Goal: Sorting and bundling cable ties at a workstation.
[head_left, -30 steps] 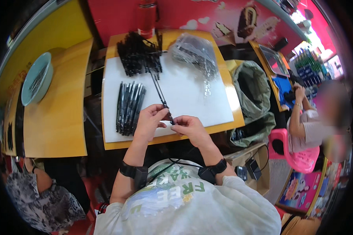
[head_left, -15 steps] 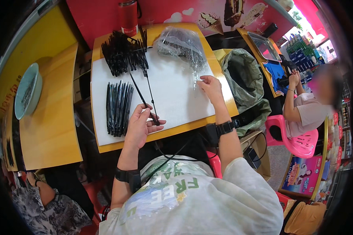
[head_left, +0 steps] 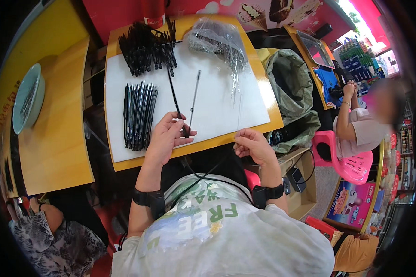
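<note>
My left hand (head_left: 168, 135), closed at the table's near edge, holds two slim black sticks (head_left: 193, 99) that point away from me and spread apart. My right hand (head_left: 253, 144) is in a pinch just off the edge, to the right. From its fingertips rises a thin, clear strip (head_left: 239, 113), hard to make out. A row of glossy black sticks (head_left: 140, 115) lies side by side on the white sheet (head_left: 208, 120). Beyond it is a messy heap of black sticks (head_left: 145, 51). At the far right of the sheet, a clear plastic bag (head_left: 217, 41) holds thin transparent pieces, some trailing out.
A red canister (head_left: 153, 16) stands behind the heap. To the left, a pale green basin (head_left: 28, 99) rests on another wooden table (head_left: 55, 124). A green sack (head_left: 289, 87) stands open on the right. A person (head_left: 356, 120) sits beyond it on a pink chair (head_left: 351, 164).
My right hand has drawn back toward me from the bag's trailing pieces, now with a thin clear strip. The sticks in my left hand have turned; one now leans right, clear of the heap.
</note>
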Motion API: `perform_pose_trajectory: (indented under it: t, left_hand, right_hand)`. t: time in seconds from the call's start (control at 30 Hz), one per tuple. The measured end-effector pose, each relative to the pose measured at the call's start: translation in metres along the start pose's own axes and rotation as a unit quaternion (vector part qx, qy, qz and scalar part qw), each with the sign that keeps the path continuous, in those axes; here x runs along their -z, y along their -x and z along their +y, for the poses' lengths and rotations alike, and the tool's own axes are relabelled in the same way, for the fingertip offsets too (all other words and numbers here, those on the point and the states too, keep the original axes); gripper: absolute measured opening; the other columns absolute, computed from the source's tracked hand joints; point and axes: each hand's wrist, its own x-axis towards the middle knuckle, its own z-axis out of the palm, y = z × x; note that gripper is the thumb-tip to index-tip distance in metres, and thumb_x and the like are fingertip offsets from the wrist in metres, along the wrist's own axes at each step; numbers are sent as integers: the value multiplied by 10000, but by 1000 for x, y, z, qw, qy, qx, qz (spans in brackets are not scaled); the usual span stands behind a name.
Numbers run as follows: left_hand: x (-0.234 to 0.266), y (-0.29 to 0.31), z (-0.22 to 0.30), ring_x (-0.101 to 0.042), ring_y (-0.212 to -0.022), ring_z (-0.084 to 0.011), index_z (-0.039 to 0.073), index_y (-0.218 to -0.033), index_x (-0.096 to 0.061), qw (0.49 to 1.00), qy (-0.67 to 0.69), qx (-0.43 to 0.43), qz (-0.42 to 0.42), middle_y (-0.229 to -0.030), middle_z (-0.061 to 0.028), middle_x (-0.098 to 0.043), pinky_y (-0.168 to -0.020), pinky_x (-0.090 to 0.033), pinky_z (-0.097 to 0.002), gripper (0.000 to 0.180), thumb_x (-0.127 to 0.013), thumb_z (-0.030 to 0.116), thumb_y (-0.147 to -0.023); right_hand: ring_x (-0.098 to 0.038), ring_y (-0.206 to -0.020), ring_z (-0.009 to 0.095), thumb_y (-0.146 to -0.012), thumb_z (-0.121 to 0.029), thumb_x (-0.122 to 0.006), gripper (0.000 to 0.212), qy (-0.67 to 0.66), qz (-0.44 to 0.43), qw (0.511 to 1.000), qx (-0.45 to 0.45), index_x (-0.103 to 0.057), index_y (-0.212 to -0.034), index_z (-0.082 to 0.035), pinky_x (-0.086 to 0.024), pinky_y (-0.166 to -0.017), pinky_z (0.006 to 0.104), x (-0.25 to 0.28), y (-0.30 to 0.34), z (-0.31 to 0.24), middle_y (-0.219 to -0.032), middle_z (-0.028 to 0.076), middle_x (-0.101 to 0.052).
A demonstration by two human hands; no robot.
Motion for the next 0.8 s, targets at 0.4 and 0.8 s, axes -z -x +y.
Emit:
perform_pose_trajectory:
  t: [0.4, 0.8]
  left_hand:
    - [-3, 19, 10, -673, -809, -240, 79, -1085, -445, 997, 29, 65, -40, -868, -69, -573, -652, -570, -289, 162, -407, 186, -971]
    - [2, 19, 14, -675, -806, -263, 84, -1095, -453, 993, 81, 47, -65, -922, -93, -603, -640, -580, -287, 168, -422, 190, -969]
  right_hand:
    - [-583, -670, 81, -816, -51, -637, 177, -63, -111, 977, 170, -583, -980, -13, -450, -602, 184, -95, -57, -34, -802, 74, -659]
    - [-599, -636, 99, -806, -44, -646, 194, -56, -121, 988, 78, -552, -975, -38, -473, -575, 186, -97, -59, -32, -773, 92, -661]
